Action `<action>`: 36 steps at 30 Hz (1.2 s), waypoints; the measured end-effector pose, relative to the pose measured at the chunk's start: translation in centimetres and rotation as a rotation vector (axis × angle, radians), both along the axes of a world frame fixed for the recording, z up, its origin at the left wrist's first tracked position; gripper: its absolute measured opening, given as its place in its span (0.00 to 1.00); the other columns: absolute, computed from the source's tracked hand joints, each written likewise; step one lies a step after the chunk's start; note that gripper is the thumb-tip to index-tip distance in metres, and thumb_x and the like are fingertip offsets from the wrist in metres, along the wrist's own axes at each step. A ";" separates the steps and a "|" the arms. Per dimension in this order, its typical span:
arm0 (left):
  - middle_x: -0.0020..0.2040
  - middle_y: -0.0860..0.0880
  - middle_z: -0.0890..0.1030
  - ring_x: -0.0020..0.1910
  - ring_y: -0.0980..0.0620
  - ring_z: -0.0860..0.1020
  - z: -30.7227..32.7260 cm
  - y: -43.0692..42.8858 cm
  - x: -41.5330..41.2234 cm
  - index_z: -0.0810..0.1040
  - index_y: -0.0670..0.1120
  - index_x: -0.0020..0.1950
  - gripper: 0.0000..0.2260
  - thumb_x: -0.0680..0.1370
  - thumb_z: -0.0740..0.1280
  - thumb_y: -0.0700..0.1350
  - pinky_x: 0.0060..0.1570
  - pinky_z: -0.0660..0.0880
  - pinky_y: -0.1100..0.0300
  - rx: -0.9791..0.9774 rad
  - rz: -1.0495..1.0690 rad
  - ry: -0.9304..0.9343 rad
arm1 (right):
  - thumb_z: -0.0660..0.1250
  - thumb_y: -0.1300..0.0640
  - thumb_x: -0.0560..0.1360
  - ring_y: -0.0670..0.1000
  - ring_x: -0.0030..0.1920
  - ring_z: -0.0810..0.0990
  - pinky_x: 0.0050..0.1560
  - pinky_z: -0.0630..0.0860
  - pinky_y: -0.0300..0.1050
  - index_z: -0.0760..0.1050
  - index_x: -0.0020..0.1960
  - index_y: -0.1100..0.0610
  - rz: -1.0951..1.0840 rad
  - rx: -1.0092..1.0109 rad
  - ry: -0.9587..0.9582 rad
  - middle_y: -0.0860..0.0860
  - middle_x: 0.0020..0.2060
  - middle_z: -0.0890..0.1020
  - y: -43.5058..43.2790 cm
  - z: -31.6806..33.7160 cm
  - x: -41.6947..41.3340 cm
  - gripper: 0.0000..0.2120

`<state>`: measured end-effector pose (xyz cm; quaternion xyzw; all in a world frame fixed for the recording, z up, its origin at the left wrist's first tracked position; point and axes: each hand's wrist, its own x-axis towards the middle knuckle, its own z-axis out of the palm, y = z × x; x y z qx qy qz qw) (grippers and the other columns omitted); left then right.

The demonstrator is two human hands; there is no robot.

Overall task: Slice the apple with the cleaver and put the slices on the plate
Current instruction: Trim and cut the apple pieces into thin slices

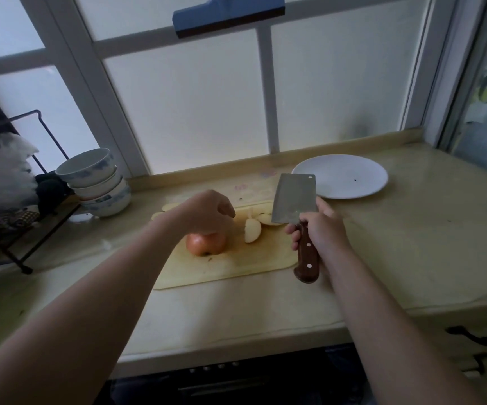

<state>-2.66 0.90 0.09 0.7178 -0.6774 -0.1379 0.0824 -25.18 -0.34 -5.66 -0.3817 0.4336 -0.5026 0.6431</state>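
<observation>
Head view, all places given from the board (230,267).

1. Board: pale, lying on the desk (411,244) at the middle of the view.
2. Apple (205,244): reddish-orange, part cut, standing on the board's left half with its skin side toward me.
3. My left hand (207,213): on top of the apple, fingers (227,211) curled down over its crown and holding it in place.
4. Slices (252,230): pale wedges on the board just right of the apple. One leans on edge, and others lie behind it at the board's far side, partly hidden by the blade.
5. Cleaver (293,198): broad steel blade and brown riveted handle, held up off the board above its right far corner, blade pointing up and away from me.
6. My right hand (321,226): fingers (293,229) wrapped tight round the handle, close under the blade.
7. Plate (347,176): white, on the desk beyond the board's right far corner, apart from it.
8. Bowls (99,182): a stack, on the desk left of the board and farther back.
9. Rack (32,171): black wire, left of the bowls.
</observation>
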 end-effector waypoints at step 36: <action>0.54 0.50 0.74 0.55 0.49 0.73 -8.0 1.6 2.9 0.75 0.49 0.55 0.07 0.81 0.60 0.49 0.52 0.68 0.55 -0.428 0.151 0.313 | 0.49 0.71 0.74 0.51 0.22 0.74 0.24 0.74 0.44 0.70 0.73 0.47 0.243 -0.174 0.353 0.62 0.33 0.79 1.1 -0.5 6.7 0.34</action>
